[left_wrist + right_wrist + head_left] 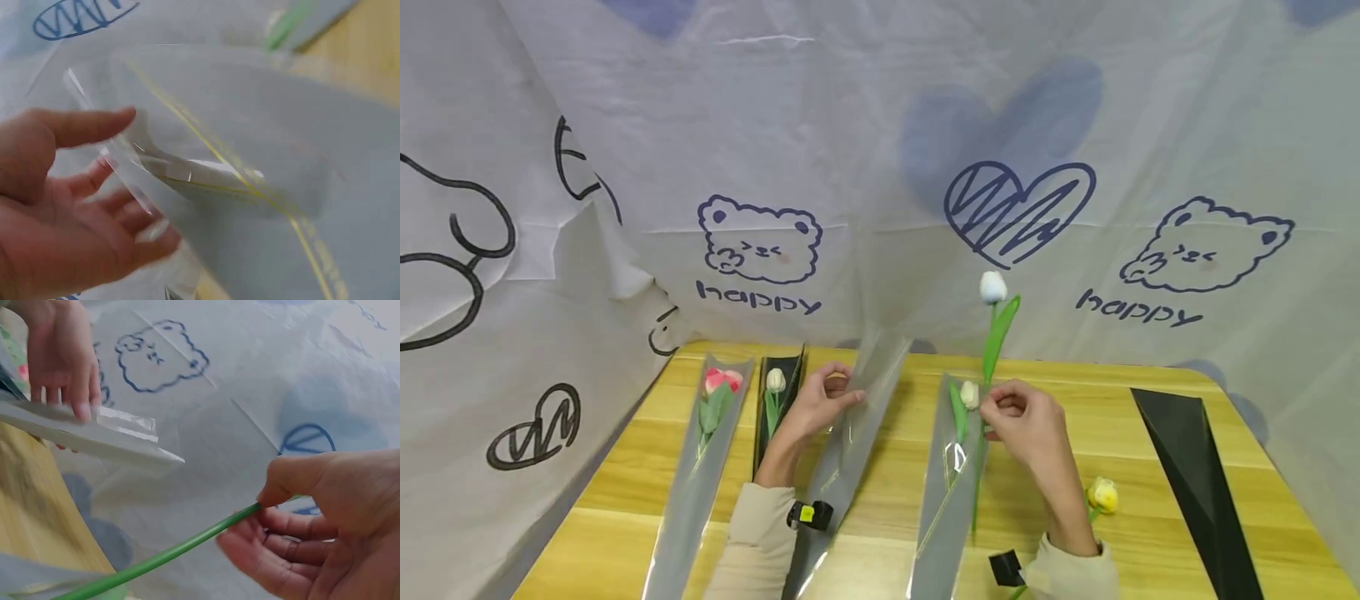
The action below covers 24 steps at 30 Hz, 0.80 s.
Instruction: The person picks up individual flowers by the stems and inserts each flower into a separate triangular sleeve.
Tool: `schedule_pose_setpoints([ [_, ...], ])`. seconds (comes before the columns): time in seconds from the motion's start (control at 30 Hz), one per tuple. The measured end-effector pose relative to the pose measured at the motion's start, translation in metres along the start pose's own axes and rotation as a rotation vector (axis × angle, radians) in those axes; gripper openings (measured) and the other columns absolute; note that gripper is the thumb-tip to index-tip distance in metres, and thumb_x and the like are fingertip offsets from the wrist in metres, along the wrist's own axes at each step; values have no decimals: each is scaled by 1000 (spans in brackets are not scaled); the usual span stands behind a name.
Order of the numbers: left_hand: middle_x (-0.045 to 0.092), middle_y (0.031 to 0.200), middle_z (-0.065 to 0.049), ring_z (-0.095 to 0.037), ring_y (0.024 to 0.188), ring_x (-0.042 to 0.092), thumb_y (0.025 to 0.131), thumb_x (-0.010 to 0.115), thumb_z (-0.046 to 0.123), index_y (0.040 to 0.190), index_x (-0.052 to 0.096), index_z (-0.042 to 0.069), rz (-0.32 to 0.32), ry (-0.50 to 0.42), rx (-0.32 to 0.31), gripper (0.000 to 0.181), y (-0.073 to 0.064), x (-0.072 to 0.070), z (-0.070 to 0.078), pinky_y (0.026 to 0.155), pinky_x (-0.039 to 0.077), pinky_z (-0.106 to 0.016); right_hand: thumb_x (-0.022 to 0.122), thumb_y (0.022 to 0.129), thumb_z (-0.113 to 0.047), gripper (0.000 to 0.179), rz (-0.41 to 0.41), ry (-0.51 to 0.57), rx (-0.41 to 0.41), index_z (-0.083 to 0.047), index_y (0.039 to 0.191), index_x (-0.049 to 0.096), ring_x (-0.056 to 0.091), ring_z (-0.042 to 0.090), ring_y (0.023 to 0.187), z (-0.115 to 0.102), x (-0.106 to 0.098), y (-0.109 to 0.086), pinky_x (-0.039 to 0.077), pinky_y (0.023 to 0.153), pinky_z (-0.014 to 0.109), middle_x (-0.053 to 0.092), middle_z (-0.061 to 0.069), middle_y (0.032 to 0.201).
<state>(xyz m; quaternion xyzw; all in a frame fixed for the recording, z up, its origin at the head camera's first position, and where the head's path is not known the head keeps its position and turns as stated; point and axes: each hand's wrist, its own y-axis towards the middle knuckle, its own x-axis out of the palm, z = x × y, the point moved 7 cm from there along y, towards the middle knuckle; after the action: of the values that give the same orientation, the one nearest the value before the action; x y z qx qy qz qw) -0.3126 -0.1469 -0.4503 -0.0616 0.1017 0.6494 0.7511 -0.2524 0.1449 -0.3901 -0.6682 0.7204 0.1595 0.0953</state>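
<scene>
My left hand (822,402) holds a translucent grey flower sleeve (848,454) near its top, the edge between thumb and fingers. In the left wrist view the sleeve's mouth gapes, with a gold line (215,150) running along the film. My right hand (1028,423) pinches the green stem (181,547) of a white artificial tulip (992,287) between thumb and fingertips. That tulip stands upright, bloom above the hand, the stem's lower end hanging below. Just behind the stem lies a grey sleeve (934,492) with another white tulip (969,395) inside.
At the left of the wooden table (602,500) lie a grey sleeve with a pink tulip (722,383) and a black sleeve with a white tulip (776,381). A yellow tulip (1102,495) lies beside my right forearm. Farther right is a black sleeve (1198,492). A printed cloth (880,150) hangs behind.
</scene>
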Motion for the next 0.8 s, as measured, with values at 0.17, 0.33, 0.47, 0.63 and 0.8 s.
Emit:
schedule_pose_setpoints([
  [0.17, 71, 106, -20, -21, 85, 65, 96, 71, 6, 133, 47, 6, -138, -91, -99, 44, -9, 13, -3, 72, 48, -36, 63, 95, 2, 14, 71, 121, -28, 10, 106, 66, 71, 13, 75, 5, -17, 3, 60, 67, 32, 70, 21, 94],
  [0.33, 68, 119, -24, -25, 97, 68, 95, 72, 5, 146, 46, 0, -222, -53, -30, 57, -16, 23, 10, 82, 53, -38, 63, 96, 6, 12, 201, 302, -68, 12, 105, 64, 72, 14, 77, 4, -36, 1, 60, 67, 30, 71, 16, 92],
  [0.47, 68, 120, -28, -32, 100, 71, 96, 67, -3, 147, 43, -6, -320, -77, 30, 56, -22, 32, 27, 84, 57, -37, 65, 95, 7, 13, 316, 447, -152, 12, 107, 64, 72, 17, 77, -4, -55, -3, 60, 66, 31, 71, 10, 89],
  [0.63, 68, 122, -24, -30, 105, 69, 97, 68, 0, 144, 49, -4, -397, 28, 92, 51, -29, 41, 42, 85, 56, -34, 70, 93, 7, 20, 432, 579, -342, 18, 108, 63, 72, 20, 79, -19, -80, -13, 59, 66, 30, 71, 16, 91],
  [0.8, 70, 119, -19, -25, 104, 66, 95, 70, 0, 142, 53, -2, -433, 83, 111, 50, -35, 45, 48, 86, 55, -35, 74, 89, 7, 26, 601, 736, -497, 23, 107, 62, 71, 26, 80, -33, -99, -25, 60, 65, 31, 69, 21, 90],
])
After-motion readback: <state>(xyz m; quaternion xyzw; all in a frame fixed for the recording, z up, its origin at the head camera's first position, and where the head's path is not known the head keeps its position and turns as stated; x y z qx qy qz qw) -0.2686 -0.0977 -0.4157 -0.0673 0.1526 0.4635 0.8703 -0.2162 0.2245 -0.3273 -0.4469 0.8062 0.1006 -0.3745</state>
